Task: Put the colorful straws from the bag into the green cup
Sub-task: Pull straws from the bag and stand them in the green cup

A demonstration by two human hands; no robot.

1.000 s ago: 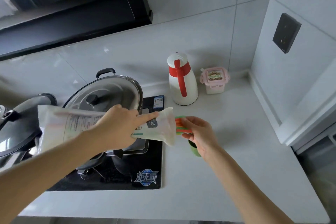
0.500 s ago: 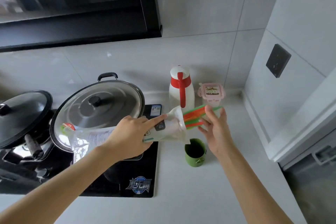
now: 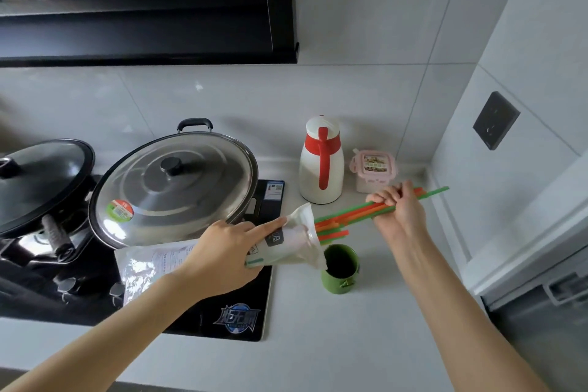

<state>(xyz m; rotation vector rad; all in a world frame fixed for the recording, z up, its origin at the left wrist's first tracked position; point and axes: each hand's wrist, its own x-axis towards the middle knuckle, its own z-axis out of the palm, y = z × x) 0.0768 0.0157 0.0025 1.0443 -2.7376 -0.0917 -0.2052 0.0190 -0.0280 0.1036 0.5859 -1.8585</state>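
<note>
While gripped: right hand point(image 3: 397, 210) closed around orange-and-green plastic straws point(image 3: 350, 216), mostly clear of bag.
Left hand point(image 3: 222, 251): clenched on white plastic bag point(image 3: 178, 261).
Green round cup point(image 3: 340, 267): on countertop, 6 o'clock below straw ends.

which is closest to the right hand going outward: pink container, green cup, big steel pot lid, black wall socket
From the right hand:
1. Pink container, just behind it and slightly left, by the wall.
2. Green cup, below it and left, on the counter.
3. Black wall socket, up on the right wall.
4. Big steel pot lid, far left on the stove.
</note>
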